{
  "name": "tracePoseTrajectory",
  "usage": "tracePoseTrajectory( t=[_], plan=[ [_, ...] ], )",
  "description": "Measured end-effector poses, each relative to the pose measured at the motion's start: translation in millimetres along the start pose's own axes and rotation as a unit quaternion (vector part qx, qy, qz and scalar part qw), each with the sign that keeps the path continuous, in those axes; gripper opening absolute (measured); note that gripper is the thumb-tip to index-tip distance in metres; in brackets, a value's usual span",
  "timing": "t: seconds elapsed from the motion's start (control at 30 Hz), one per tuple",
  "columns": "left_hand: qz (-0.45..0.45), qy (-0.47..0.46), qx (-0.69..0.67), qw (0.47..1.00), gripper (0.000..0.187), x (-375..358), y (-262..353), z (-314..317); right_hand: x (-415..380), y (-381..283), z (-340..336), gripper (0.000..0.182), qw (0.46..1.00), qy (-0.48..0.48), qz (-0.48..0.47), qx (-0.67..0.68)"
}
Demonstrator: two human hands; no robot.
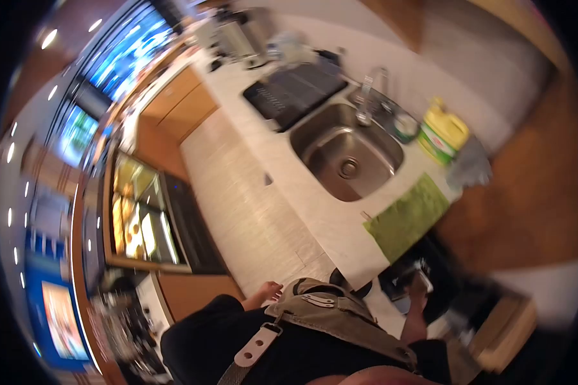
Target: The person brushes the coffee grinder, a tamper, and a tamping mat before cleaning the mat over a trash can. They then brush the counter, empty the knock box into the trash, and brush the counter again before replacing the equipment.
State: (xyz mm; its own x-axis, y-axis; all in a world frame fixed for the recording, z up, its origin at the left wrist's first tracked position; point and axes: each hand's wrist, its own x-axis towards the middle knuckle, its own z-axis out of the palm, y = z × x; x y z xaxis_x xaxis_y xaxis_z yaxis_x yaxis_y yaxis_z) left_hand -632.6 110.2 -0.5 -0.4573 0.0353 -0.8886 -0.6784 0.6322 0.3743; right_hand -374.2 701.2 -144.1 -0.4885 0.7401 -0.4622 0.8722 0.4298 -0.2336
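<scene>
Head view shows the right hand (419, 285) low beside the counter (315, 205), touching a blurred dark object (408, 273); its grip cannot be told. Left hand (271, 292) hangs loosely spread. Reaching blind under the green cloth (408, 218) could snag it.

One head-worn camera, fisheye, tilted hard to one side. It looks forward and down past the wearer's chest onto the worktop (315, 212), with the sink (347, 154) at mid-distance near the worktop's far edge. No second view shares the scene.

Bare counter (273, 144) beside sink (347, 151)
</scene>
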Motion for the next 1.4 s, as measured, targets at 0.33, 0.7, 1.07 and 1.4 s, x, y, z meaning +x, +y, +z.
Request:
tracePoseTrajectory(
  t=[0.33, 0.7, 1.07, 1.4],
  plan=[
    [0.105, -0.099, 0.152, 0.978, 0.026, 61, 26, -72, -52, -63, -146, 0.113, 0.934, 0.196, 0.280, 0.107],
    [0.016, -0.065, 0.135, 0.989, 0.029, 42, -12, -50, -63, -34, -79, 0.120, 0.912, -0.038, 0.381, 0.147],
    [-0.008, -0.015, 0.211, 0.977, 0.035, -16, 78, 30, -84, -30, -84, 0.115, 0.935, 0.042, 0.320, 0.145],
    [-0.035, -0.045, 0.085, 0.995, 0.038, -11, 90, 5, -98, -37, -121, 0.111, 0.839, 0.432, 0.137, 0.302]
  ],
)
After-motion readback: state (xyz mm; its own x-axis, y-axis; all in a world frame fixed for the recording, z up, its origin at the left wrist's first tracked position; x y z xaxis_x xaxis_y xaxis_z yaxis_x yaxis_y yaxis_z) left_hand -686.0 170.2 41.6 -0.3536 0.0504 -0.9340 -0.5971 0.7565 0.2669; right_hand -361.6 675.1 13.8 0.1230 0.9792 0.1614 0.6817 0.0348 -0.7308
